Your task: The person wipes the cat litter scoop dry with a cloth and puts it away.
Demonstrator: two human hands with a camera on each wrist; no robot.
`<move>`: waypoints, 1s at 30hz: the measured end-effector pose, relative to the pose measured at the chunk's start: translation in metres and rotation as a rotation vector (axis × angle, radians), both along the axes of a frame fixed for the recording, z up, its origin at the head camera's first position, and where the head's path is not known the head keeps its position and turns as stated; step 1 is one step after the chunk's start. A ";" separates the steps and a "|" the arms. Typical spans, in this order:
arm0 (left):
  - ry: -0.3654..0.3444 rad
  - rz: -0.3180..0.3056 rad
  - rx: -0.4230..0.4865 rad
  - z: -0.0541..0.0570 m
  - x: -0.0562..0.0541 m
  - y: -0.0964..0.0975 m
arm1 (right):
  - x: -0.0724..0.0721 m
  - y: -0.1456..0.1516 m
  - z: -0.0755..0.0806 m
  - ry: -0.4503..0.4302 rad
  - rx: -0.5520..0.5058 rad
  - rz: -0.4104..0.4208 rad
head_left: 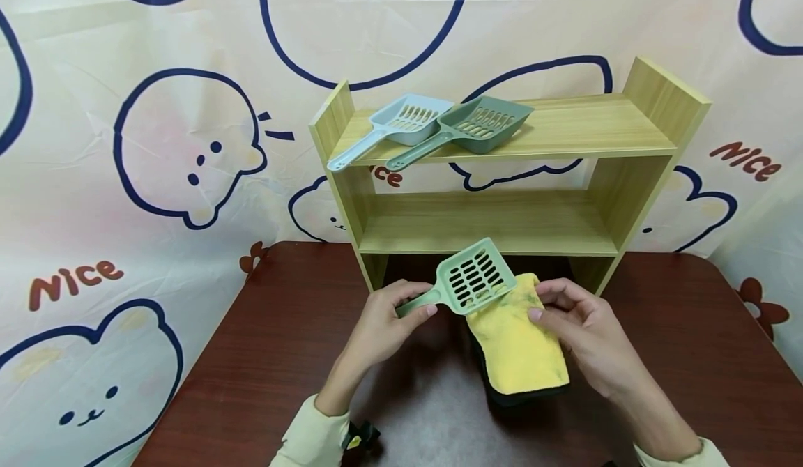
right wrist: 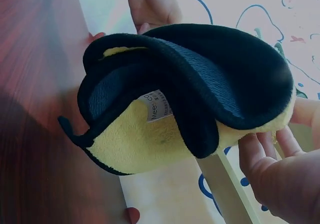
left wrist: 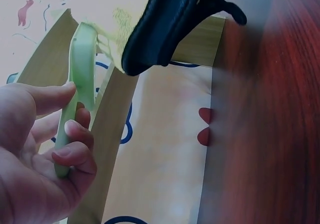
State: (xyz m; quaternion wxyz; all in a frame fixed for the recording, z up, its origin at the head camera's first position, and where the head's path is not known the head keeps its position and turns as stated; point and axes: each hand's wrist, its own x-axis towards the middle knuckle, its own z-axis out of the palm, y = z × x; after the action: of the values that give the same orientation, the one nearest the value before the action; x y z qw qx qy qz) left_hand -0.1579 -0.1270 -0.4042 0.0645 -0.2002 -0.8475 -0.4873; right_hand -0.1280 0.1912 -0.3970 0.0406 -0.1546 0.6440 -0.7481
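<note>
My left hand point(head_left: 379, 324) grips a light green slotted litter scoop point(head_left: 475, 277) by its handle, the scoop's head pointing up and to the right. My right hand point(head_left: 590, 338) pinches the upper right edge of a yellow cleaning cloth point(head_left: 523, 352) with a black border. The cloth hangs in loose folds, and the scoop's front rim overlaps its upper left corner. Beneath the yellow face, the right wrist view shows black folds, a white label point(right wrist: 156, 106) and a small black loop point(right wrist: 72, 131). Part of the left hand point(right wrist: 152, 4) appears behind the cloth there.
Behind the hands stands a pale wooden shelf point(head_left: 483, 223) on a dark red-brown table point(head_left: 238, 383). A light blue scoop point(head_left: 384, 123) and a darker green scoop point(head_left: 492, 139) lie on its top board, handles jutting over the front edge. A cartoon-printed cloth backdrop point(head_left: 188, 49) hangs behind.
</note>
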 end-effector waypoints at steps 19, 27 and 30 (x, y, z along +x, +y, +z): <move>0.000 0.011 0.048 -0.002 0.002 0.010 | 0.006 -0.019 -0.008 0.022 0.072 0.018; 0.028 0.022 0.015 -0.003 0.000 0.007 | 0.005 -0.015 -0.005 0.023 0.085 -0.001; 0.032 0.022 0.001 -0.004 0.000 0.005 | 0.004 -0.011 -0.003 0.017 0.075 -0.011</move>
State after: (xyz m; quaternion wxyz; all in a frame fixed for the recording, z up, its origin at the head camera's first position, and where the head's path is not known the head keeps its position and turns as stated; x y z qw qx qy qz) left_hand -0.1582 -0.1222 -0.4077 0.0834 -0.1983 -0.8484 -0.4837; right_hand -0.1240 0.1804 -0.4000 0.0368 -0.1559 0.6728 -0.7223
